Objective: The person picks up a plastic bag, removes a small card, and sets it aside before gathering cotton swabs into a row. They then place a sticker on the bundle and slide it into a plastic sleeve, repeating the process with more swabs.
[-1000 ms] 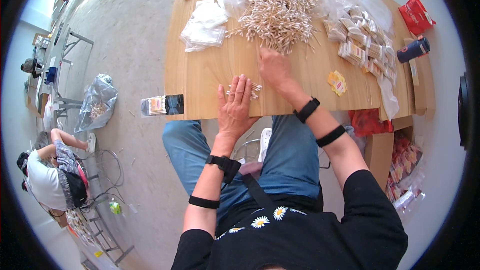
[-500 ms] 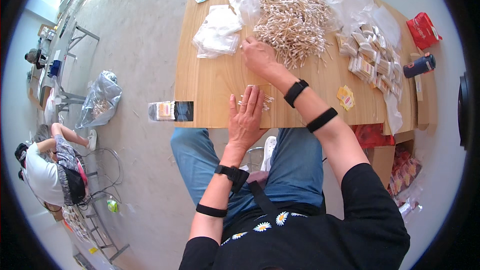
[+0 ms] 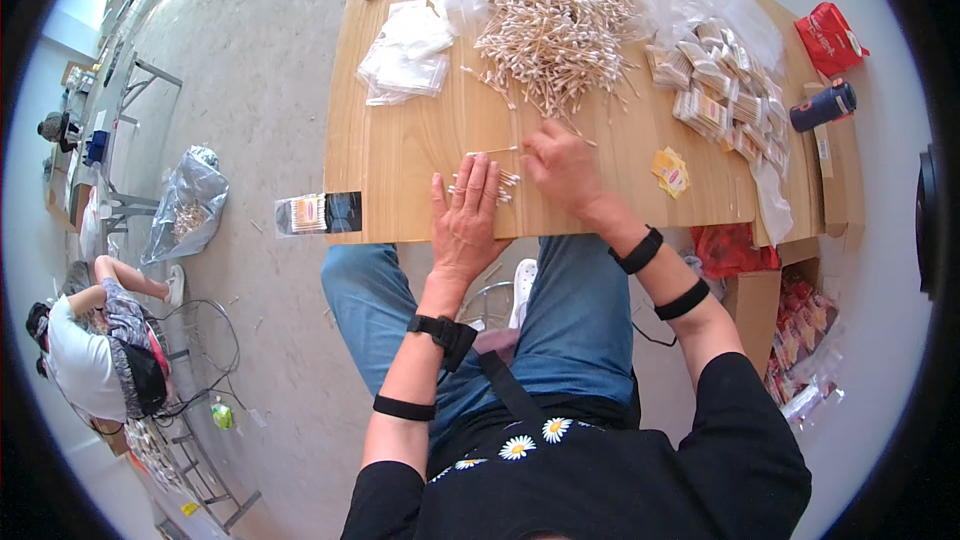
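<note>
My left hand point(image 3: 465, 215) lies flat, fingers stretched out, on a small row of cotton swabs point(image 3: 508, 180) near the table's front edge. Swab tips show on both sides of its fingers. Just to its right, my right hand point(image 3: 565, 172) is closed, fingertips pinched together. Thin swab sticks show at its fingers, one reaching toward the left hand; how many it holds is hidden. Beyond both hands spreads a large heap of loose cotton swabs point(image 3: 560, 30), with a few stray ones at its near left edge.
Clear plastic bags point(image 3: 408, 55) lie left of the heap. Packed swab bags point(image 3: 715, 90) are piled at right, near yellow cards point(image 3: 671, 172), a dark bottle point(image 3: 823, 106) and a red bag point(image 3: 832, 38). One swab pack point(image 3: 306, 212) sits at the left edge. Another person point(image 3: 95, 350) sits far left.
My right hand has come back from the left edge of the heap to beside my left hand. The left hand stays flat on the swabs. The whole view has shifted slightly.
</note>
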{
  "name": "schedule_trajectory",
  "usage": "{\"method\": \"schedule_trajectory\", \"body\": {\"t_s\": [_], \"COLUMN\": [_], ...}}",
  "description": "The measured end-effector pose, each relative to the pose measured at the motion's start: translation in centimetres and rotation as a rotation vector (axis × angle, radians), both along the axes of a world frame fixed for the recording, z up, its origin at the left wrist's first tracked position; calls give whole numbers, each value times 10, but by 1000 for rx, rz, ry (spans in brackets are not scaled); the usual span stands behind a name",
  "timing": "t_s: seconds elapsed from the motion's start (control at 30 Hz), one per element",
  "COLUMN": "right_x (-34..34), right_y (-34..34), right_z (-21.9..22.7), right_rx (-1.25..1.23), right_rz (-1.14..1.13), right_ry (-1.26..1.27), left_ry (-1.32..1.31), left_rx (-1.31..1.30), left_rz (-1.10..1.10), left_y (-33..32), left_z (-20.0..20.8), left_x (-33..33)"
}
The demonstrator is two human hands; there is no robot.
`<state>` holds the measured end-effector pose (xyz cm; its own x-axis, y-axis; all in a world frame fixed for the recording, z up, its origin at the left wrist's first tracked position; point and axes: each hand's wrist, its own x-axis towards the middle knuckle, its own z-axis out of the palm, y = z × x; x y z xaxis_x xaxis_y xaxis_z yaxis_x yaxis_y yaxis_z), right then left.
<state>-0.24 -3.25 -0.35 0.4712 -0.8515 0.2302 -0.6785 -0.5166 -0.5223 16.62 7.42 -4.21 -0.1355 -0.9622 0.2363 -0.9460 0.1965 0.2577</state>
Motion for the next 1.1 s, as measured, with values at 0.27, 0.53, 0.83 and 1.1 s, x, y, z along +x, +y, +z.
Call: {"method": "schedule_trajectory", "body": {"t_s": [0.27,0.53,0.83,1.1], "right_x": [44,35,19,34], "right_y": [-38,-47,-42,-29], "right_z": [-15,-29,-20,-22], "right_rx": [-83,-57,197,-44], "right_rz": [-231,-193,-177,-195], "right_ry": [106,173,40,58], "left_ry": [-25,22,-11,-30], "left_rx": [25,16,12,30], "left_rz": [-2,-12,-9,-11], "left_y": [2,1,1,1], "left_z": [4,1,3,4], "left_x": [0,1,0,0]}}
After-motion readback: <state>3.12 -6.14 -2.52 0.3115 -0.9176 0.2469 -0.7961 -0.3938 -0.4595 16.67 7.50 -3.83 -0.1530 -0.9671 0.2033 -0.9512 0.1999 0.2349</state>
